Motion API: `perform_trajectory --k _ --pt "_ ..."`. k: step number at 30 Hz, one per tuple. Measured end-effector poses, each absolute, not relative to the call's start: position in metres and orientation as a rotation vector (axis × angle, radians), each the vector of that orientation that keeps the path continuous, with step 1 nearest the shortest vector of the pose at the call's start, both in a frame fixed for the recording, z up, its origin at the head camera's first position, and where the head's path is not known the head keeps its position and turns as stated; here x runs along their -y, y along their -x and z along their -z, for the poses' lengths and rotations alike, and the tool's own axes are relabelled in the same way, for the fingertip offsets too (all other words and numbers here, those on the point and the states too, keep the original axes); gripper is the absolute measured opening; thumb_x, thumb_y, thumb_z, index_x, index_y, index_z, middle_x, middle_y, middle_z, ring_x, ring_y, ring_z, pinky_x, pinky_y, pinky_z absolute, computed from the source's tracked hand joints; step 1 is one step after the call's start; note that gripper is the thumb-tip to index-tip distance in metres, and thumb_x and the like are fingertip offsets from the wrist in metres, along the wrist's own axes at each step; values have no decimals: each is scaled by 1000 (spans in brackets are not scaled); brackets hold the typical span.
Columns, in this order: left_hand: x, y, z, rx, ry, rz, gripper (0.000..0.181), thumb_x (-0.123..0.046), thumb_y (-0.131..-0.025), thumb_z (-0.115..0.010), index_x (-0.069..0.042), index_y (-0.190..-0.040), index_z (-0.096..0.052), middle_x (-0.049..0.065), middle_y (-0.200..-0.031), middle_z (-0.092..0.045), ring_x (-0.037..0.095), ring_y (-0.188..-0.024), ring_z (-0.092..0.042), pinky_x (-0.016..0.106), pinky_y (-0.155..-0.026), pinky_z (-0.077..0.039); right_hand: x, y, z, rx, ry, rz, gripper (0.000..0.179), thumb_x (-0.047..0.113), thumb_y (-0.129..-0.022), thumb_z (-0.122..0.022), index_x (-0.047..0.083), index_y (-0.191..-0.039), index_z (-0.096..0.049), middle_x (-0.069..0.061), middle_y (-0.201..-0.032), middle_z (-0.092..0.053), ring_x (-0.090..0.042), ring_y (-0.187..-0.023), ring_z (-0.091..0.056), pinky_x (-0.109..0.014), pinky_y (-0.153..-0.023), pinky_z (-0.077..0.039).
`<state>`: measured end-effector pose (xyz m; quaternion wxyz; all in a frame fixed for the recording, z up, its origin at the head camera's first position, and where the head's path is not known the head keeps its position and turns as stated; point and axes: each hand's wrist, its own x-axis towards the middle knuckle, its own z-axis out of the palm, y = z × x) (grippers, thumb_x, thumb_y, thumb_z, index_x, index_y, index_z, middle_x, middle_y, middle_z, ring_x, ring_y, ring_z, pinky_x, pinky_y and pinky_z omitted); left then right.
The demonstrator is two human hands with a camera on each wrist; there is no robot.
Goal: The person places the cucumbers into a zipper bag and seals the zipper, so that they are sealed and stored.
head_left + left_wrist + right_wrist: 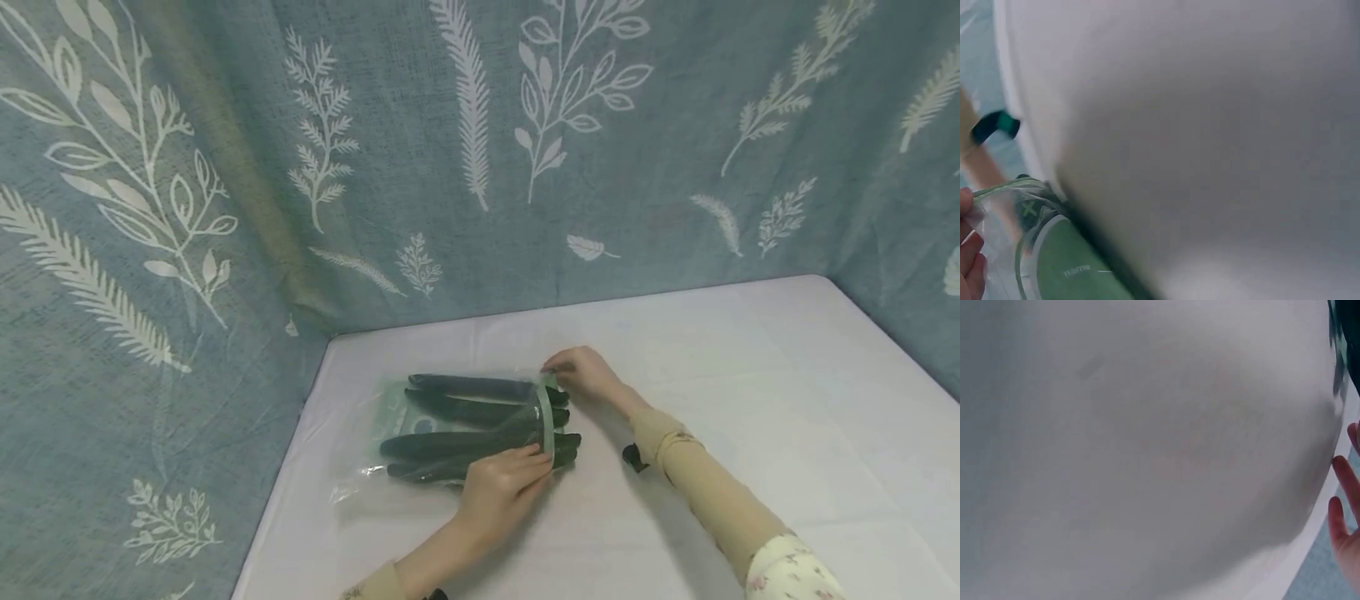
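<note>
A clear zip bag (pixel 422 427) with a green strip along its opening lies flat, its mouth facing right. Inside are several long dark green cucumbers (pixel 468 411), their right ends sticking out past the strip. With its fingers at the near end of the opening, my left hand (pixel 501 490) grips the bag's edge. My right hand (pixel 587 372) pinches the far corner of the opening. The left wrist view has the bag's green printed panel (pixel 1075 265) beside the left fingertips (pixel 974 250). Right fingers (pixel 1346 478) show at the edge of the right wrist view.
A white cloth covers the table (pixel 720 400). Blue-green curtains (pixel 420 158) with white leaf prints hang behind and at both sides, close to the table's edges. A dark wrist strap (pixel 634 457) hangs below the right sleeve.
</note>
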<state>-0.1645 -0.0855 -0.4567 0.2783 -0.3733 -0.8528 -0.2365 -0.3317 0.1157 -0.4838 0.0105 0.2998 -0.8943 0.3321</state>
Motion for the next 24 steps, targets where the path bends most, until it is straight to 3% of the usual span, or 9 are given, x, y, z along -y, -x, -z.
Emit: perform_trajectory --k 6,14,18,21,23,24 --pt "91 170 426 2205 909 799 11 -8 -75 -77 -6 -86 -77 5 -89 -75 17 -91 -72 25 -77 -59 -123 320 480 2758 -919 -1006 17 3 -87 -63 3 -102 -71 -13 -105 -72 -31 -103 -66 -44 -94 -52" --pt "111 175 376 2006 776 1162 13 6 -75 -74 2 -87 -75 15 -88 -74 29 -89 -72 21 -84 -56 -136 301 455 2551 -875 -1270 19 1 -90 -59 3 -108 -67 -15 -115 -68 -34 -112 -61 -48 -96 -50" --pt "124 181 348 1861 672 1287 16 11 -73 -73 4 -88 -74 17 -89 -74 23 -91 -72 22 -84 -56 -145 292 428 2494 -772 -1330 17 5 -94 -56 3 -108 -65 -16 -114 -68 -33 -109 -62 -51 -95 -50" --pt "134 186 327 1773 594 1378 15 11 -77 -70 5 -90 -74 11 -92 -75 12 -91 -71 22 -84 -56 -152 283 402 2429 -678 -1335 16 8 -95 -55 2 -107 -65 -15 -93 -70 -21 -76 -65 -43 -78 -56" --pt "140 189 314 1716 532 1478 13 9 -80 -68 7 -93 -73 4 -92 -75 7 -84 -71 18 -79 -56 -155 275 383 2358 -615 -1343 13 8 -95 -56 2 -103 -65 -12 -72 -64 -10 -54 -52 -31 -60 -51" --pt "143 192 308 1694 498 1523 13 6 -82 -68 7 -93 -72 0 -82 -75 3 -70 -68 14 -70 -54 -156 272 375 2315 -585 -1357 12 7 -94 -56 2 -101 -65 -9 -64 -59 -6 -47 -43 -27 -53 -45"
